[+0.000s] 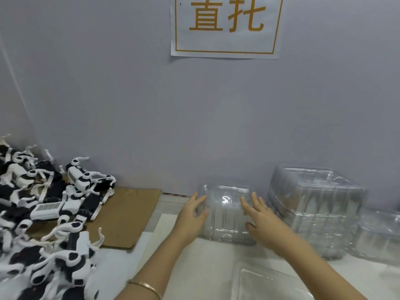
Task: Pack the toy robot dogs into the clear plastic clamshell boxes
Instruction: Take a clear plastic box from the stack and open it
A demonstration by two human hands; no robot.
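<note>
A clear plastic clamshell box [226, 213] stands on the table near the wall, between my two hands. My left hand [192, 213] lies against its left side with fingers nearly straight. My right hand [262, 217] rests on its right side and top, fingers spread. A large pile of black-and-white toy robot dogs [49, 215] lies at the left, partly on a sheet of brown cardboard [127, 215]. Neither hand touches a dog.
A tall stack of clear clamshell boxes [316, 208] stands to the right, with another clear box [378, 237] beyond it. A flat clear plastic piece [266, 282] lies near the front edge. A grey wall with a paper sign [225, 27] closes the back.
</note>
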